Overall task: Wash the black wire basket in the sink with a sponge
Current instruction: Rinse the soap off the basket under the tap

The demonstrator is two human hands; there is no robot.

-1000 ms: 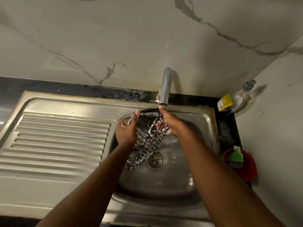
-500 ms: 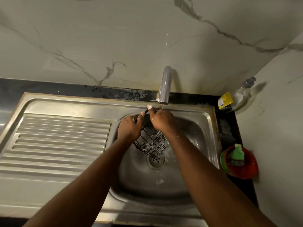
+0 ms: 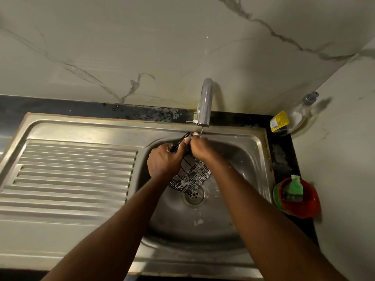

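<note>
The black wire basket [image 3: 192, 177], flecked with white suds, hangs tilted over the steel sink bowl [image 3: 233, 155], just above the drain [image 3: 194, 196]. My left hand [image 3: 164, 161] grips its upper rim from the left. My right hand [image 3: 197, 148] pinches the same rim from the right, directly under the tap spout [image 3: 205, 104], where a thin stream of water falls on my fingers. No sponge is in either hand; a green sponge [image 3: 295, 187] sits in the red bowl at the right.
A ribbed steel drainboard [image 3: 75, 175] lies left of the bowl. On the black counter at right stand a red bowl [image 3: 304, 207] and a clear soap dispenser with a yellow label [image 3: 292, 118]. Marble walls close the back and right side.
The basket has turned from a long slanted hang to a more bunched, upright hold. Both hands have come together at its top rim under the tap.
</note>
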